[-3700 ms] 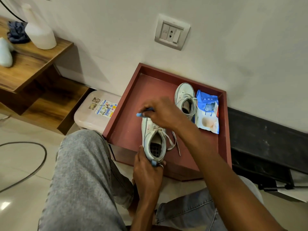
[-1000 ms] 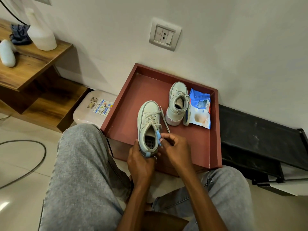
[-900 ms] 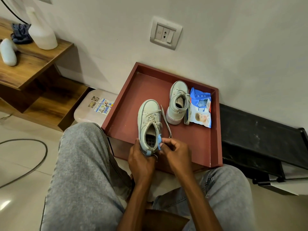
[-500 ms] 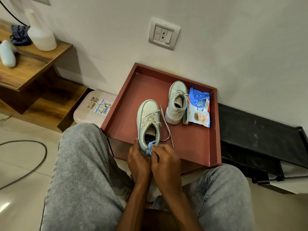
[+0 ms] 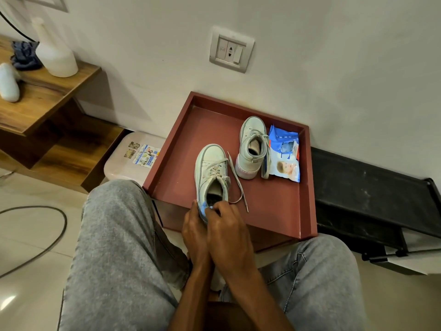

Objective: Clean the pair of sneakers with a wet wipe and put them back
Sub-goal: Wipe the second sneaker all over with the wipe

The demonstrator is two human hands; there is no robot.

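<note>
Beside the second sneaker [image 5: 249,158] — wipes pack [image 5: 285,156]

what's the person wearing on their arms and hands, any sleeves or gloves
No gloves, no sleeves in view: left hand and right hand are bare, as are both forearms. No watch or bracelet shows. Legs are in faded grey jeans.
</note>
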